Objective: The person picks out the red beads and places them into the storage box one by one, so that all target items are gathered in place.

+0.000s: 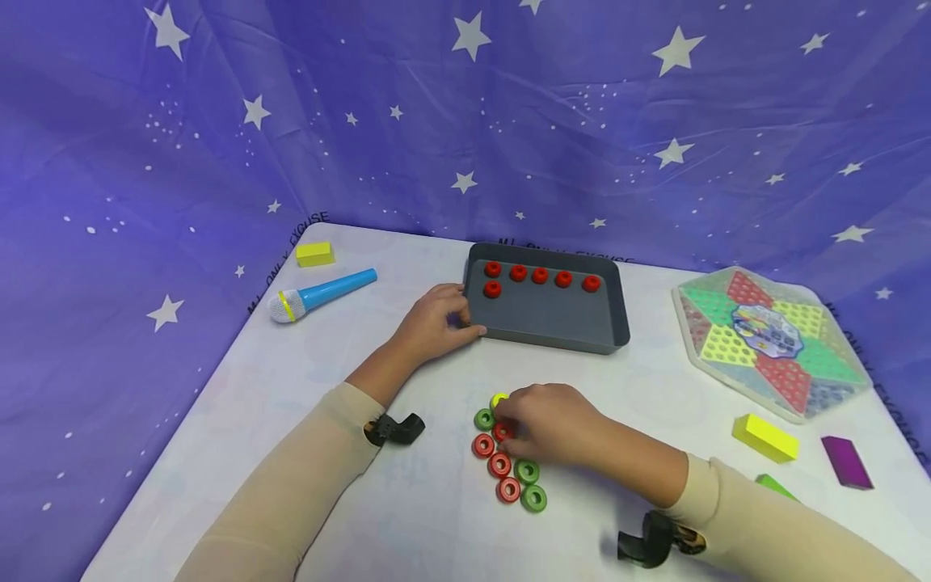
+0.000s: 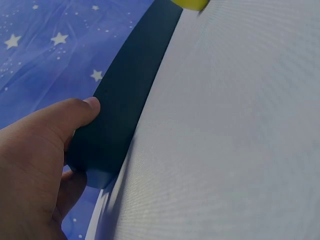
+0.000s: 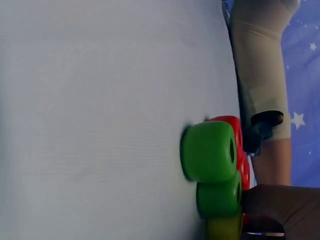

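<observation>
My left hand (image 1: 436,323) grips the near left corner of a grey tray (image 1: 545,323); in the left wrist view its thumb presses on the tray's wall (image 2: 125,90). Inside the tray, several red rings (image 1: 540,276) form a row along the back, with another red ring (image 1: 492,288) in front at the left. My right hand (image 1: 556,424) reaches over a cluster of loose rings, thumb and fingers pinching a red ring (image 1: 503,432) that is partly hidden. Around it lie a yellow ring (image 1: 498,400), green rings (image 1: 534,498) and other red rings (image 1: 499,465).
A blue toy microphone (image 1: 327,293) and a yellow block (image 1: 315,255) lie at the left. To the right are a hexagonal game board (image 1: 771,339), another yellow block (image 1: 765,438), a purple block (image 1: 847,462) and a green block (image 1: 775,485), partly covered by the right sleeve.
</observation>
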A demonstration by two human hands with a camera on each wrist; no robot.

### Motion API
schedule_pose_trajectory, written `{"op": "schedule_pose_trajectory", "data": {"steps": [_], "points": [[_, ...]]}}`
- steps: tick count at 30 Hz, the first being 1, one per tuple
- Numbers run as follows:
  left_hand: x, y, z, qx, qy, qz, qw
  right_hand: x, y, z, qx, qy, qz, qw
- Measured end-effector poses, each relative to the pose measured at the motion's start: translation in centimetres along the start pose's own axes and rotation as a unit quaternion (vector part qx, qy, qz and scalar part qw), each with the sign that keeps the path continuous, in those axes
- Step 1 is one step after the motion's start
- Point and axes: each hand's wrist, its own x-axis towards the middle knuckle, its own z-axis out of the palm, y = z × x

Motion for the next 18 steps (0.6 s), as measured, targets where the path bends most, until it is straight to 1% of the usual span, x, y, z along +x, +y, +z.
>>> {"op": "schedule_pose_trajectory", "data": {"steps": [2,5,10,12,15,18], "points": [[0.0,0.0,0.0,0.001,0.001,-0.001,1.0000,0.1,-0.2,-0.3,-0.012,-0.003,0.003,1.000],[0.0,0.1,0.0,0.001,-0.001,0.000,1.0000,-0.2,-0.3,-1.4,-0.007,-0.002,0.014,1.000],[0.0,0.4,-0.1,0.003,-0.003,0.000,1.0000,-0.1,0.8,-5.0,0.024,-0.008,0.034,0.999],[0.0,0.4,-0.1,0.006,-0.005,-0.005,1.0000,0.5,1.6,-6.6,0.028,-0.006,0.032,0.999],[-0.1,0.4,-0.2,0.009,-0.006,-0.013,0.9999,2.0,3.3,-8.8,0.034,0.003,0.031,0.999],[-0.1,0.3,-0.1,0.011,-0.005,-0.013,0.9998,3.6,5.2,-10.4,0.033,0.008,0.046,0.998]]}}
